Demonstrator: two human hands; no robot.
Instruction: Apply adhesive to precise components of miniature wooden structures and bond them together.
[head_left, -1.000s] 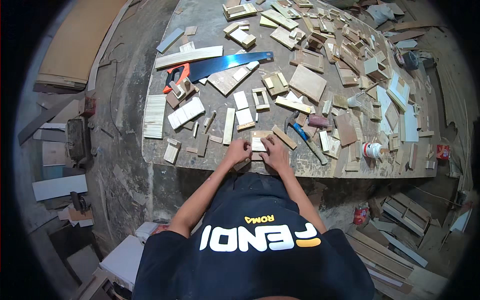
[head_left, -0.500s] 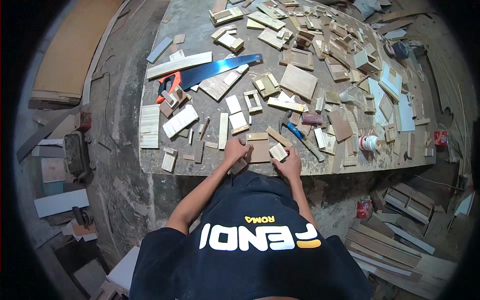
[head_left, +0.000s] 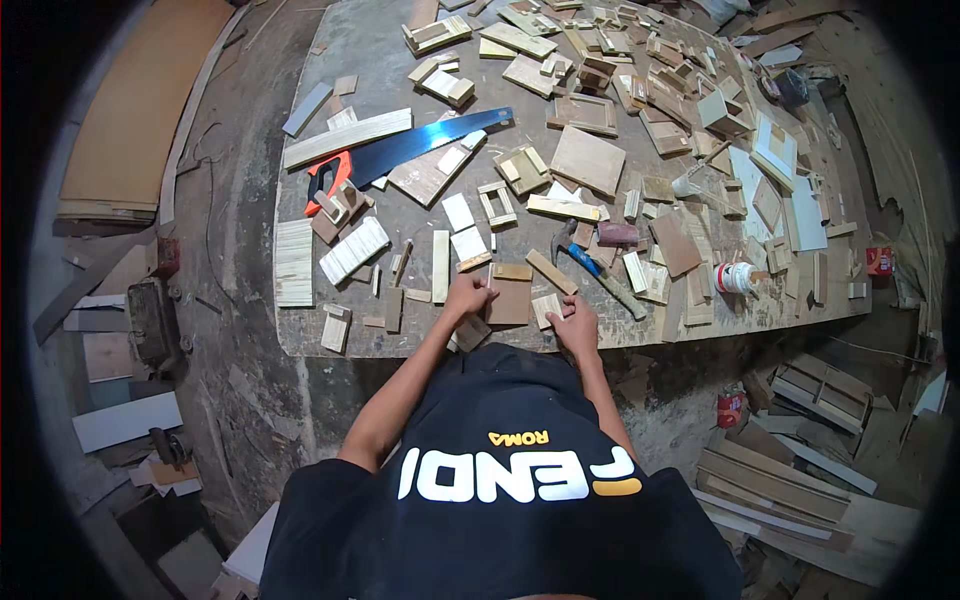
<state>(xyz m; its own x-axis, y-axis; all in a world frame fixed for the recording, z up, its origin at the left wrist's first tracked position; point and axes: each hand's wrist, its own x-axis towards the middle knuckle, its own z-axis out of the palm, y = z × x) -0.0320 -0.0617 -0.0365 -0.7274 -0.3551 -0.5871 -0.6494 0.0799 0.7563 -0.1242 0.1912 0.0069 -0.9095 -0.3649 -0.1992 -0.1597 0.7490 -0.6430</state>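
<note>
At the near edge of the surface, two hands flank a brown board

Along that near edge of the surface [head_left: 390, 62], just beyond the person's dark shirt [head_left: 500, 420], the action centres on the brown board [head_left: 512, 304], flat and square to the body, with a paler strip [head_left: 513, 271] lying across its far end. And look at the left hand [head_left: 468, 298]: fingers curled, tips right at the board's left edge, though whether they grip anything cannot be told from here. Over on the other side, the right hand [head_left: 577, 328] has its fingers drawn narrow against the right side of a small pale block [head_left: 547, 310]; contact, yes, but a firm pinch cannot be made out. That block sits just beside the board, to its right.

Straight past it, a loose stick [head_left: 551, 271] lies aslant, and near that a hammer [head_left: 585, 262] with a blue-banded handle points down towards the right. Left of the board, a pale slat [head_left: 441, 266] runs lengthwise away from the body. Further out, what a spread! A saw [head_left: 430, 138] with an orange-and-black handle lies at upper left, its blade stretched rightward among the wood scraps, while well to the right there's a white-and-red tub [head_left: 735, 278] among more offcuts.
</note>
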